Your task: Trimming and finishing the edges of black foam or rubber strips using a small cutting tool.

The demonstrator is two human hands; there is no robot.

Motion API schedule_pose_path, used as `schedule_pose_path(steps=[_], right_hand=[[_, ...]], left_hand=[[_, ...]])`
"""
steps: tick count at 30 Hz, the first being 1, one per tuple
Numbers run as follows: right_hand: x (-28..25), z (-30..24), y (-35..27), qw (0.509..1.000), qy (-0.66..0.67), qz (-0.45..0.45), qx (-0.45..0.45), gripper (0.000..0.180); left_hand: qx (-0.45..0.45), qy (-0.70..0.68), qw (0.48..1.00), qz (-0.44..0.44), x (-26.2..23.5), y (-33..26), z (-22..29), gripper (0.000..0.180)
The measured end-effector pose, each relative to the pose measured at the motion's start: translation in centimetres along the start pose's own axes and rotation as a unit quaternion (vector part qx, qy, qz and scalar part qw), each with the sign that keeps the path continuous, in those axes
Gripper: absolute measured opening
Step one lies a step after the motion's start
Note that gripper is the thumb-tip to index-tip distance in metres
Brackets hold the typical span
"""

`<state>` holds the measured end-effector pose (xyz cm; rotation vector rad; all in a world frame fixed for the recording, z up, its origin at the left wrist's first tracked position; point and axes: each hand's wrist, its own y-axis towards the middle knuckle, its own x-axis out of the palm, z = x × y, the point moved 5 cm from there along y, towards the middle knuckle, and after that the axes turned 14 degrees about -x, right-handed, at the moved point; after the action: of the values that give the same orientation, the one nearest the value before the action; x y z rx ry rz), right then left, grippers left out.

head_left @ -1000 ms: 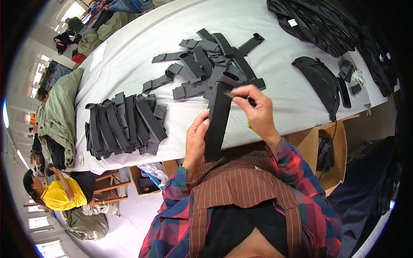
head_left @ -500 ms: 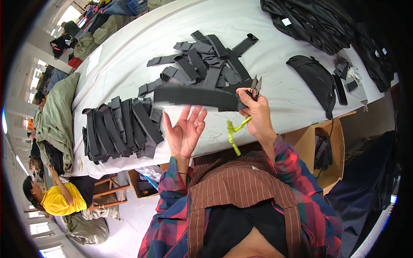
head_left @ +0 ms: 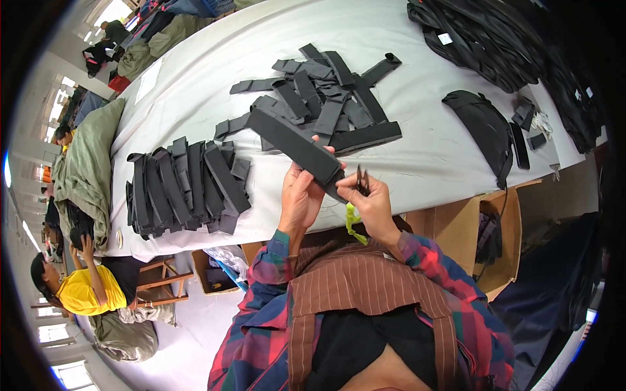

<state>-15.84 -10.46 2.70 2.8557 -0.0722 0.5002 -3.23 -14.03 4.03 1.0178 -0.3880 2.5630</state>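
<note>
A black fabric strip [head_left: 292, 142] slants over the table edge, gripped near its lower end by my left hand [head_left: 301, 195], the thumb on the near side and fingertips at the far edge. My right hand [head_left: 373, 207] is closed round small dark thread snips [head_left: 362, 181], blades pointing up, with a yellow-green cord [head_left: 353, 220] hanging below. Its thumb and fingertips meet at the strip's lower end; whether they pinch the cloth or a thread is too small to tell. Beyond lies a loose heap of similar strips [head_left: 331, 114]. To the left, more strips [head_left: 175, 189] are laid in an overlapping row.
Black garments [head_left: 479, 42] are piled at the far right of the white table [head_left: 195, 85]. Nearer are a curved black fabric piece [head_left: 479, 127] and a phone-like dark slab [head_left: 519, 144]. A cardboard box [head_left: 450, 225] stands under the right edge. A person in yellow [head_left: 91, 290] sits at left.
My left hand, open and empty before, has taken hold of the strip. The strip has swung from level to slanting, and my right hand has moved down and left to its lower end.
</note>
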Motion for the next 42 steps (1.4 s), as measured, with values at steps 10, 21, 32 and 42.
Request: schedule_pose_path(steps=[10,21,32,42], right_hand=[[-0.1,-4.9,3.3,0.953,-0.215,-0.093,-0.19,0.029],[0.1,-4.4,5.1,0.928,-0.25,-0.102,-0.256,0.014],[-0.7,-1.4,5.4,0.982,0.127,0.037,0.138,0.021],[-1.6,-1.6,6.0,0.995,0.029,-0.046,0.078,0.016]], left_hand=[[-0.008,0.044,0.999,0.012,-0.9,-0.6,-0.1,0.043],[-0.122,0.185,0.975,0.004,0.7,-1.8,-1.0,0.031],[0.032,0.369,0.928,0.036,-0.8,-2.6,1.3,0.032],[-0.044,0.239,0.967,0.076,-1.5,-2.8,1.0,0.029]])
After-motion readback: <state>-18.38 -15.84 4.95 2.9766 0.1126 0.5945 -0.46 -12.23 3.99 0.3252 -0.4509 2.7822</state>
